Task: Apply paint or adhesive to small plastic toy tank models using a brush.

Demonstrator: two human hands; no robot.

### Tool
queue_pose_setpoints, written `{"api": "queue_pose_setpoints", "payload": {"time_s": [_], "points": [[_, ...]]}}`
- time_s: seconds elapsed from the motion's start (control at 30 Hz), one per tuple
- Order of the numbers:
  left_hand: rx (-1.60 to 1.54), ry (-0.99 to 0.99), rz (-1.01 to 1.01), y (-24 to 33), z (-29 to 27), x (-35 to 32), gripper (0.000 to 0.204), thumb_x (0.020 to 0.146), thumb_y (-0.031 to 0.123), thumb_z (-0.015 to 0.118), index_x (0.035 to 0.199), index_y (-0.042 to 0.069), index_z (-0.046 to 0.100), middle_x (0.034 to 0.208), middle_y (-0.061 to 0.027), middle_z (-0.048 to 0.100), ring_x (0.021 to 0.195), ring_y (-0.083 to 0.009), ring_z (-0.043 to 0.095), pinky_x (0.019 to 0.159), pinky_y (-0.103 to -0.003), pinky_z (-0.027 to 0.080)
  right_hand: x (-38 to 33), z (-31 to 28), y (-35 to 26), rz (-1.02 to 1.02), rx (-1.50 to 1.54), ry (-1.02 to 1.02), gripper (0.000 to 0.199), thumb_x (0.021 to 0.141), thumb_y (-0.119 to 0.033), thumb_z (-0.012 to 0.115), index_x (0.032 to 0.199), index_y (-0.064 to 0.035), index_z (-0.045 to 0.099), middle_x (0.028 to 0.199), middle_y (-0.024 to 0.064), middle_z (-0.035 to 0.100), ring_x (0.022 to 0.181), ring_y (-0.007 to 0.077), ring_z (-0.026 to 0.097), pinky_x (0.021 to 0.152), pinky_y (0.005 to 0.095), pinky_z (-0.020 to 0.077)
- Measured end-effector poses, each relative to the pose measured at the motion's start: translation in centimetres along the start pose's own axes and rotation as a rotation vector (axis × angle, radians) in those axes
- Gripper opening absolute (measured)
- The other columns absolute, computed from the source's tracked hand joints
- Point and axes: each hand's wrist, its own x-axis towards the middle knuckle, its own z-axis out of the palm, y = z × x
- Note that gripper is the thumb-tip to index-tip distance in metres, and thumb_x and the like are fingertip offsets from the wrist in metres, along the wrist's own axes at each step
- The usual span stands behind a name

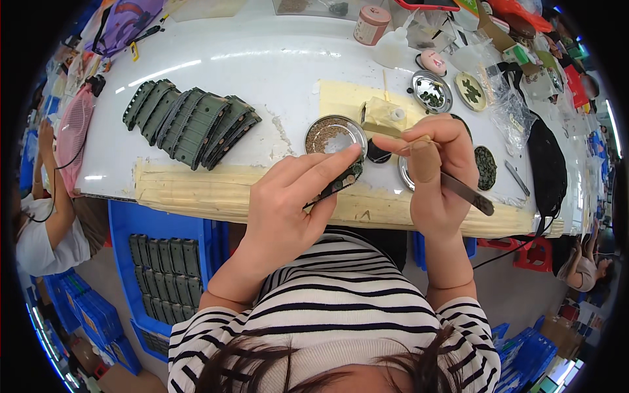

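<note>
My left hand (285,196) is closed round a dark green ridged part (344,178) with small round pieces on its side; much of it is hidden by my fingers. Just right of it, my right hand (440,167) is curled with thumb and fingertips together. A pair of metal tweezers (468,194) sits in that hand, its blunt end sticking out below the fingers. What the fingertips touch is too small to make out. Beyond the left hand lies a round tin (322,134) of small brown bits. A small yellowish block bottle (383,116) stands behind the right fingertips.
Several green ridged parts (200,124) lie in rows on the white table (262,72), left. Dishes of small green pieces (432,93) stand at the right, near a metal tool (517,178) and a black bag (549,164). A blue crate (121,242) holds more green parts below.
</note>
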Motion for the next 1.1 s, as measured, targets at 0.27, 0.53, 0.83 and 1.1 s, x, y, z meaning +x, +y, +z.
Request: {"api": "queue_pose_setpoints", "payload": {"time_s": [0.27,0.53,0.83,1.1], "points": [[0.024,-0.024,-0.02,0.4,-0.3,0.1,0.05,0.073,-0.009,0.063,0.12,0.007,0.067,0.095,-0.0117,0.068,0.082,-0.0243,0.064,0.075,-0.032,0.05,0.0,0.5,0.8,0.022,0.026,-0.046,0.012,0.098,-0.007,0.054,0.099,0.0044,0.054,0.088,0.0065,0.061,0.082,0.0136,0.069,0.069,0.0215,0.0532],[0.023,0.006,0.002,0.4,-0.2,0.1,0.05,0.072,-0.009,0.062,0.12,0.008,0.068,0.094,-0.0113,0.068,0.08,-0.0242,0.063,0.074,-0.032,0.05,0.1,0.5,0.7,0.014,-0.001,-0.06,0.013,0.098,-0.008,0.055,0.097,0.0047,0.055,0.088,0.0065,0.06,0.083,0.0135,0.069,0.07,0.0218,0.0538],[-0.035,0.005,-0.028,0.2,-0.4,-0.2,0.051,0.073,-0.009,0.063,0.121,0.007,0.066,0.093,-0.0116,0.068,0.08,-0.022,0.063,0.073,-0.03,0.05,1.1,-0.3,0.6,0.003,-0.037,0.135,0.015,0.098,-0.009,0.056,0.099,0.0058,0.057,0.091,0.0059,0.061,0.076,0.0108,0.065,0.069,0.0224,0.0546],[-0.621,0.062,-0.295,-0.8,0.0,-1.1,0.033,0.089,-0.001,0.063,0.121,-0.004,0.055,0.098,-0.0094,0.068,0.087,-0.011,0.062,0.077,-0.022,0.048,2.6,-1.9,3.0,-0.124,-0.822,0.111,0.015,0.081,0.002,0.065,0.095,-0.0027,0.064,0.085,0.0092,0.057,0.068,0.0191,0.06,0.053,0.0289,0.0465]]}}
